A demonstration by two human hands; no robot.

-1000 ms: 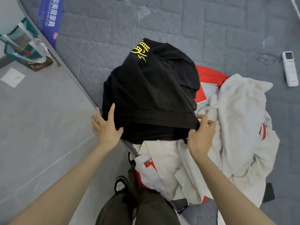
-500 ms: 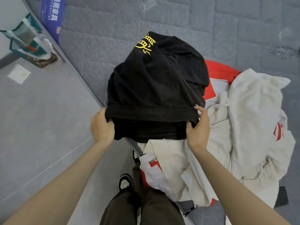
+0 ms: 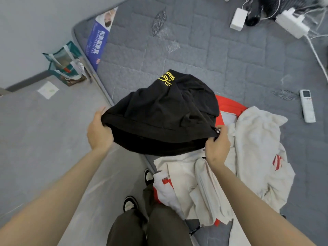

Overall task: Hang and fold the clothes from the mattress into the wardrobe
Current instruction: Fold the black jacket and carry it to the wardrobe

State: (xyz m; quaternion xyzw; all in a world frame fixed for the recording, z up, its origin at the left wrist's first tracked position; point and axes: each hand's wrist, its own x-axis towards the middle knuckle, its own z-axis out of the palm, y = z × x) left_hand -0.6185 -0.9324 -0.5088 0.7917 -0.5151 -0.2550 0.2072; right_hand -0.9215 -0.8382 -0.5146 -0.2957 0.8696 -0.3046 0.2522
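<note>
Black garment (image 3: 165, 110) gripped by both hands (hem stretched between).

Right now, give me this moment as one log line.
black garment: hem held up | left hand: grips hem | right hand: grips hem | white clothes: piled on mattress | wardrobe: not in view

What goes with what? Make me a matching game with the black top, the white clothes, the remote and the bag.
1 black top
2 white clothes
3 remote
4 bag

A on the floor beside the mattress
B gripped by the left hand and the right hand
C lying flat on the mattress, at the right
D heaped on the mattress edge

Pairs: 1-B, 2-D, 3-C, 4-A
</note>
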